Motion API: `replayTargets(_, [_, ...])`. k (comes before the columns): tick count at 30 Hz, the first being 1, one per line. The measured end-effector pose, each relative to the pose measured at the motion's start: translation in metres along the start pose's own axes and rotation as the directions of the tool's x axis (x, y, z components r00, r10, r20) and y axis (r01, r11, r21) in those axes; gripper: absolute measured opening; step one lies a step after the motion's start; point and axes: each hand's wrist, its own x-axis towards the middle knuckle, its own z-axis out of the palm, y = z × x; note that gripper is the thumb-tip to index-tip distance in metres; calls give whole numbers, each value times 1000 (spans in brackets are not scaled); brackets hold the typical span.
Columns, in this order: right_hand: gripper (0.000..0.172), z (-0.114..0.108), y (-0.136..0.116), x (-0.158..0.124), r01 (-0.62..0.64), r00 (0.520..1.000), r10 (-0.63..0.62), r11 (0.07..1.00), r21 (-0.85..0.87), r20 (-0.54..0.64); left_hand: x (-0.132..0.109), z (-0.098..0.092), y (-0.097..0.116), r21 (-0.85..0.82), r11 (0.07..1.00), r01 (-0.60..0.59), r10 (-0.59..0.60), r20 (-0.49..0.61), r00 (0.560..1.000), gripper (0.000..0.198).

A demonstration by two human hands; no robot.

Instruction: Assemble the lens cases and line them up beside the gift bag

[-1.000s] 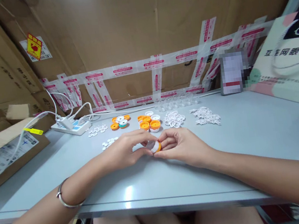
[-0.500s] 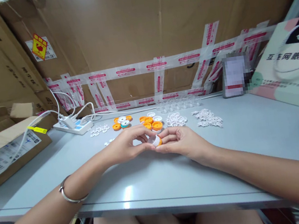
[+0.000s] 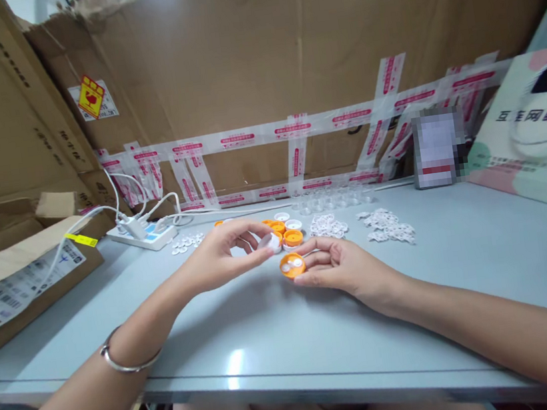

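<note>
My right hand (image 3: 342, 264) pinches a small orange cap (image 3: 292, 265) by its rim, open side up, with a white piece inside. My left hand (image 3: 220, 258) holds a small white cap (image 3: 269, 241) between thumb and fingertips, just up and left of the orange one. The two caps are apart. Both hands hover low over the grey table (image 3: 279, 325), near its middle. A silver bangle (image 3: 122, 359) circles my left wrist.
Behind the hands lie more orange and white caps (image 3: 291, 231), white lacy rings (image 3: 329, 226), (image 3: 390, 226), small white discs (image 3: 184, 242) and clear cups (image 3: 333, 198). A power strip (image 3: 142, 234) with cables sits back left, cardboard boxes (image 3: 21, 278) left, a bag (image 3: 531, 137) right.
The orange and white caps were held together between both hands; now they are separated, white in my left hand, orange in my right. The camera view shifted slightly.
</note>
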Motion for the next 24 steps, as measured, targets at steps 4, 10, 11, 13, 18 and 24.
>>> replayTargets(4, [40,-1,1,-1,-5,999,5,1000,11,51,-2,-11,-4,192,979,67,-101,178,979,26])
replayTargets(10, [40,-2,4,-2,53,989,-54,999,14,139,-5,-1,-8,308,949,68,-177,342,923,22])
replayTargets(11, [39,-2,4,-3,63,985,-65,998,18,158,-5,0,-8,313,947,67,-179,343,922,24])
replayTargets(13, [38,-2,3,-6,82,976,-85,996,25,201,-6,0,-7,311,949,53,-156,317,936,30])
replayTargets(18, [33,-2,0,-9,76,964,-75,997,6,256,-10,-5,6,197,979,-56,30,132,991,30])
replayTargets(24, [33,-1,2,-8,82,967,-82,997,9,241,-13,2,26,-63,995,74,-61,194,979,23])
